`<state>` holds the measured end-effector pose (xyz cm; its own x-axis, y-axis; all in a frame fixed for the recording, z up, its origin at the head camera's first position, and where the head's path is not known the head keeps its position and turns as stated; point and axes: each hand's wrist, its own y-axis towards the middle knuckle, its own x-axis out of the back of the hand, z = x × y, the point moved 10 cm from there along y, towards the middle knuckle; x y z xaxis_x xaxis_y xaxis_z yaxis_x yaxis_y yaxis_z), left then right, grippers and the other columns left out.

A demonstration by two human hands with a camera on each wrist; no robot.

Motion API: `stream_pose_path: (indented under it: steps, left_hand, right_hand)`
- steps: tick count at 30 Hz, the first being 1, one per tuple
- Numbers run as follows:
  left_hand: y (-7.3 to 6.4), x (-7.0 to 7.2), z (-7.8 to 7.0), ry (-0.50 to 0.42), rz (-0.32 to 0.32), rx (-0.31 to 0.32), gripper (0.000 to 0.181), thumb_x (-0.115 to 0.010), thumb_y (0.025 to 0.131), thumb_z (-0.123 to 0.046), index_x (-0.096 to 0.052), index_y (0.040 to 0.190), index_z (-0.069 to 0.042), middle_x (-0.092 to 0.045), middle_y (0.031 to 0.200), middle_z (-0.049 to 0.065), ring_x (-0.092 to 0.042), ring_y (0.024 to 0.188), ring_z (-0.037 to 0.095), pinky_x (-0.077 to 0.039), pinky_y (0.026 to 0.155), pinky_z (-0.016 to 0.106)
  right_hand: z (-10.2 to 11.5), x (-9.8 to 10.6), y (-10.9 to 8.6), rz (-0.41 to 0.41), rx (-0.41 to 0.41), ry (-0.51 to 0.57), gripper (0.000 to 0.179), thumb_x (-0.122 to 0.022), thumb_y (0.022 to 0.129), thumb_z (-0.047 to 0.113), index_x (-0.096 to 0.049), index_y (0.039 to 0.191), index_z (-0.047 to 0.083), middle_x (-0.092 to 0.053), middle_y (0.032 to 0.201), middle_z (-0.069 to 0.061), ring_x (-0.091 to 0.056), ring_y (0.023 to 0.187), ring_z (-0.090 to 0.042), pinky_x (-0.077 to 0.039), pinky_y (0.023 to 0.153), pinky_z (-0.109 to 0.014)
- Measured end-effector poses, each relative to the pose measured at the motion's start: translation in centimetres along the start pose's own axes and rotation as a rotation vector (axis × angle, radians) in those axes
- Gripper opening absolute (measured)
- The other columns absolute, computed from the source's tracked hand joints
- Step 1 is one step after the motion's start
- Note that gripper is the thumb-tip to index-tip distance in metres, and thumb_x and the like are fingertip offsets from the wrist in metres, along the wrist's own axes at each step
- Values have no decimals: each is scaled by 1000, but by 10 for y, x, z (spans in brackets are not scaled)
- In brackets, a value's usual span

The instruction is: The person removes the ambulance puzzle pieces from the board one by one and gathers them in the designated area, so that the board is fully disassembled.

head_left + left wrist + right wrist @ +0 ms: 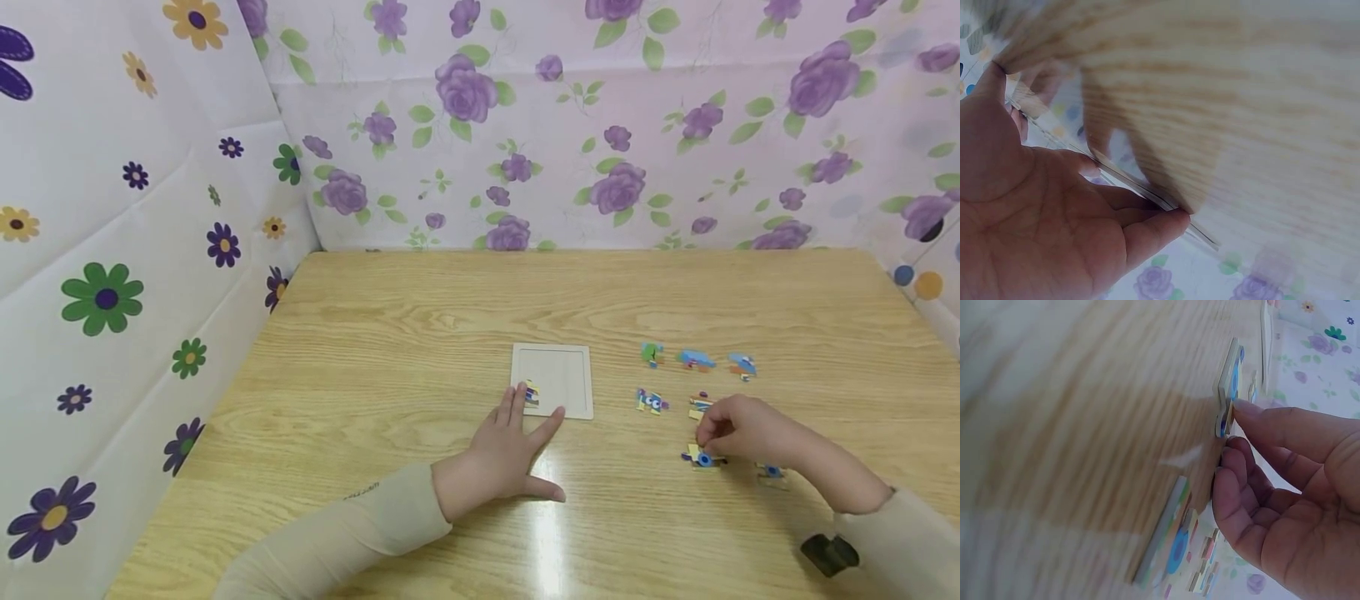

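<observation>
My left hand (501, 454) lies spread at the near left edge of a square puzzle tray (577, 412), its fingertips touching the rim. One puzzle piece (532, 392) sits inside the tray's lower left corner, partly covered by those fingers. The right hand (753, 432) is over the loose pieces, fingers curled. In the right wrist view its thumb and fingers pinch the end of a yellow and blue puzzle piece (1232, 378), which lies flat on the table. That same piece (697, 455) shows below the fingertips in the head view.
Several other pieces lie right of the tray: a green one (652, 353), blue ones (696, 359) (742, 364), one with eyes (652, 402), a striped one (701, 406), and one (771, 472) under the right wrist. Flowered cloth (465, 167) hangs behind the wooden table (390, 333).
</observation>
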<state>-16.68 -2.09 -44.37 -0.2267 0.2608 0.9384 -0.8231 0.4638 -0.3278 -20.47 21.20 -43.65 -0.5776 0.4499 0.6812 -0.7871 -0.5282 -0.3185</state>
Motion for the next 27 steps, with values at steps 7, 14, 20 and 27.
stream_pose_path:
  steps: [7,14,20,27]
  left_hand:
    - [1,-3,0,10,19,6,99,-39,74,-85,-7,154,-34,-10,155,29,-14,144,39,-32,112,36]
    - [1,-2,1,4,25,21,100,-40,73,-85,-8,153,-35,-13,153,33,-16,143,41,-29,114,40]
    - [1,-3,3,-12,26,27,100,-41,73,-85,-8,153,-36,-12,152,34,-16,143,42,-28,114,42]
    - [0,-1,3,-44,17,24,100,-45,73,-83,-10,153,-36,-13,152,35,-16,143,43,-29,114,42]
  right_hand:
    - [0,0,0,-7,6,-25,3,-67,85,9,-64,84,8,-58,78,2,-46,66,-5,-43,56,-22]
    - [13,7,5,-15,41,-65,4,-67,86,10,-66,88,8,-60,81,3,-48,67,-4,-44,58,-22]
    - [34,17,14,-44,114,-91,6,-65,88,10,-68,91,6,-65,84,3,-52,71,-1,-48,62,-22]
    - [52,23,28,-90,91,-145,7,-64,89,13,-68,93,9,-65,88,2,-55,74,-6,-47,62,-24]
